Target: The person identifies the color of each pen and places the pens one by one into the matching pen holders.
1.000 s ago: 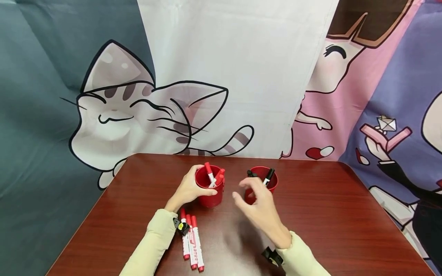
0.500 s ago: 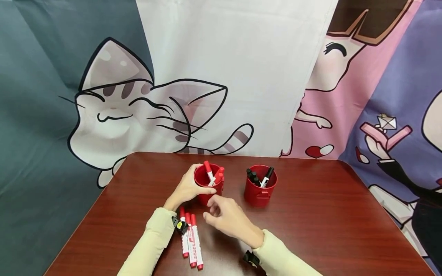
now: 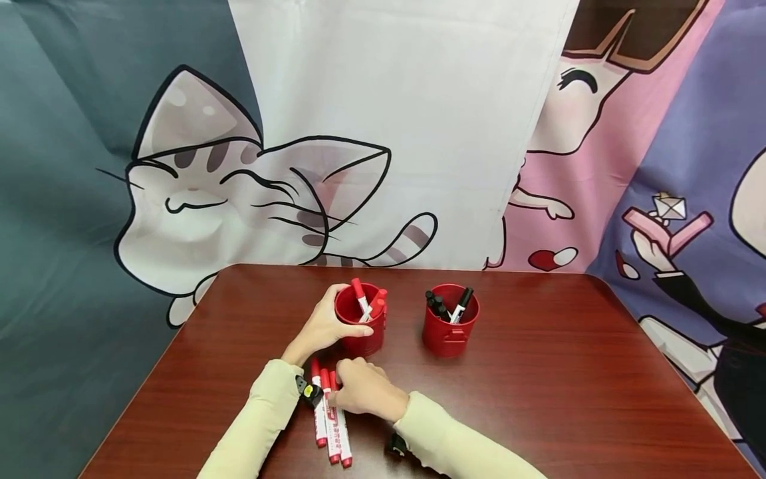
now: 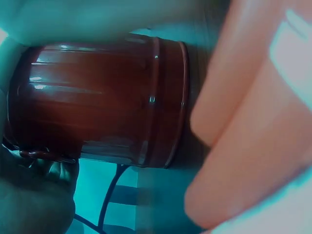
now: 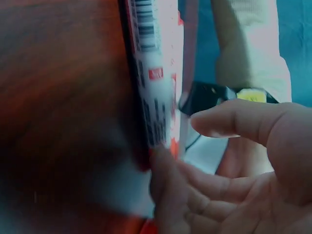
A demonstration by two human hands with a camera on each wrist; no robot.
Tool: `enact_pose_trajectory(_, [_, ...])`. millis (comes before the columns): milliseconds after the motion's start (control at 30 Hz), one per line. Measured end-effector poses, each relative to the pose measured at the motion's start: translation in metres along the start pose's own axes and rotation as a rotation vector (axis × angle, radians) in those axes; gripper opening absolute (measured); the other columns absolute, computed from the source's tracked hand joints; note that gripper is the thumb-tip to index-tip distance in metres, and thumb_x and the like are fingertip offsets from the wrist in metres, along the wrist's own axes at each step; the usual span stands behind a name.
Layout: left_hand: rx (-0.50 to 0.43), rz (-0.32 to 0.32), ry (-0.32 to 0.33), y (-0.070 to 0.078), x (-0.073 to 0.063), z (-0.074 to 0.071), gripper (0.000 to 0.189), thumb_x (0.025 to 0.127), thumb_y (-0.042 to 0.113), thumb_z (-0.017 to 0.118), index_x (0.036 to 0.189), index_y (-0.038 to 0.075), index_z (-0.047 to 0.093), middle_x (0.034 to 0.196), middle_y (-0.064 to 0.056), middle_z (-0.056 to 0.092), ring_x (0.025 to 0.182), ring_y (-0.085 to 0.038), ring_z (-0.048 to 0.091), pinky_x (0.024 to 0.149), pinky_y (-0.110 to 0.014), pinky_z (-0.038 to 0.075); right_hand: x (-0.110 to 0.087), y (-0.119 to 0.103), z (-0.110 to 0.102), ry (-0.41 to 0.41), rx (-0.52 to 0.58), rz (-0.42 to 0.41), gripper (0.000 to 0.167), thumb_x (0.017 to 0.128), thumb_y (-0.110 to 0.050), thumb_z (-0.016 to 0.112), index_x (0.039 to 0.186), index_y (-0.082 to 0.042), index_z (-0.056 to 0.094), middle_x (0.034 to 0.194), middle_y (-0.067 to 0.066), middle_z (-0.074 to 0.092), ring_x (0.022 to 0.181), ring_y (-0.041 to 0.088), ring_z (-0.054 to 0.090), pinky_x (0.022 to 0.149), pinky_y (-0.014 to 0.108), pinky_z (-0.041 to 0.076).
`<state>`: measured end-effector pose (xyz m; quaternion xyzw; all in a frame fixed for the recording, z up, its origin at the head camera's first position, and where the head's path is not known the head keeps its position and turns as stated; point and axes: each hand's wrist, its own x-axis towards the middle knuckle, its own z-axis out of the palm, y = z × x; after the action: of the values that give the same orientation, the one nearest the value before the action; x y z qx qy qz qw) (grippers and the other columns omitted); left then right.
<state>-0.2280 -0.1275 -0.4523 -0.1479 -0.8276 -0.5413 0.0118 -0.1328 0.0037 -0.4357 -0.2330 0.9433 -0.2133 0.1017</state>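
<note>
My left hand (image 3: pixel 323 324) grips the side of a red bucket (image 3: pixel 363 342), fingers round the far left and thumb along the near side. Red-capped markers (image 3: pixel 377 307) lean inside that bucket. Three more red-and-white markers (image 3: pixel 332 432) lie side by side on the table, close to the left sleeve. Over their upper ends is my right hand (image 3: pixel 366 388), which hides part of them. In the right wrist view, its fingertips touch the white barrel of a marker (image 5: pixel 155 97), while the thumb stays apart from it. The bucket wall (image 4: pixel 97 97) fills much of the left wrist view.
A second red bucket (image 3: pixel 450 338) with several black-capped markers (image 3: pixel 461 306) stands to the right on the brown table (image 3: pixel 538 372). Behind the table hangs a cartoon-printed cloth (image 3: pixel 419 100). The left wrist wears a black camera (image 3: pixel 309 391).
My right hand has come from beside the bucket of black markers, leftward and down to the loose red markers. The left hand keeps its grip on the left bucket.
</note>
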Motion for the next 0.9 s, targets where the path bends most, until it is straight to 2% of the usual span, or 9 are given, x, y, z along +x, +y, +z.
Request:
enact_pose_trajectory(133, [-0.018, -0.014, -0.003, -0.002, 0.000, -0.002, 0.086, 0.056, 0.043, 0.085, 0.125, 0.024, 0.037, 0.119, 0.004, 0.050, 0.108, -0.018, 0.049, 0.084, -0.037, 0.050, 0.000, -0.009, 0.010, -0.010, -0.087, 0.031, 0.026, 0.070, -0.032, 0.071, 0.063, -0.018, 0.051, 0.057, -0.003, 0.047, 0.051, 0.015, 0.048, 0.045, 0.034, 0.038])
enact_pose_trajectory(267, [-0.020, -0.021, -0.011, 0.000, 0.000, -0.004, 0.085, 0.058, 0.039, 0.086, 0.126, 0.023, 0.037, 0.120, 0.004, 0.049, 0.110, -0.018, 0.048, 0.085, -0.037, 0.049, 0.001, -0.014, 0.017, 0.006, -0.140, 0.032, 0.024, 0.068, -0.027, 0.071, 0.062, -0.018, 0.050, 0.057, -0.002, 0.048, 0.050, 0.016, 0.050, 0.045, 0.034, 0.040])
enact_pose_trajectory(400, [-0.035, -0.020, -0.044, 0.012, -0.004, -0.005, 0.085, 0.062, 0.031, 0.085, 0.129, 0.015, 0.035, 0.123, -0.003, 0.049, 0.112, -0.024, 0.048, 0.087, -0.038, 0.049, 0.002, -0.014, 0.019, 0.014, -0.164, 0.035, 0.022, 0.066, -0.021, 0.071, 0.063, -0.017, 0.050, 0.057, -0.003, 0.049, 0.049, 0.016, 0.049, 0.045, 0.034, 0.040])
enact_pose_trajectory(567, [-0.045, -0.008, -0.071, 0.030, -0.010, -0.007, 0.083, 0.066, 0.023, 0.083, 0.130, 0.006, 0.033, 0.126, -0.011, 0.047, 0.115, -0.031, 0.047, 0.087, -0.039, 0.048, 0.003, -0.012, 0.019, 0.027, -0.170, 0.020, 0.018, 0.065, -0.017, 0.069, 0.065, -0.015, 0.051, 0.059, -0.001, 0.050, 0.049, 0.016, 0.050, 0.044, 0.033, 0.040])
enact_pose_trajectory(700, [-0.045, -0.007, -0.078, 0.034, -0.011, -0.009, 0.082, 0.067, 0.022, 0.082, 0.130, 0.007, 0.033, 0.126, -0.012, 0.047, 0.115, -0.030, 0.046, 0.087, -0.039, 0.048, 0.001, -0.008, 0.015, 0.028, -0.143, 0.005, 0.018, 0.066, -0.014, 0.067, 0.062, -0.015, 0.050, 0.057, -0.001, 0.049, 0.048, 0.016, 0.048, 0.043, 0.033, 0.039])
enact_pose_trajectory(900, [-0.044, -0.016, -0.092, 0.034, -0.011, -0.009, 0.082, 0.067, 0.023, 0.082, 0.130, 0.007, 0.033, 0.126, -0.011, 0.047, 0.115, -0.030, 0.046, 0.088, -0.040, 0.048, -0.007, -0.002, 0.008, -0.005, -0.091, 0.029, 0.025, 0.066, -0.015, 0.068, 0.055, -0.016, 0.046, 0.052, -0.003, 0.045, 0.044, 0.013, 0.043, 0.038, 0.032, 0.035])
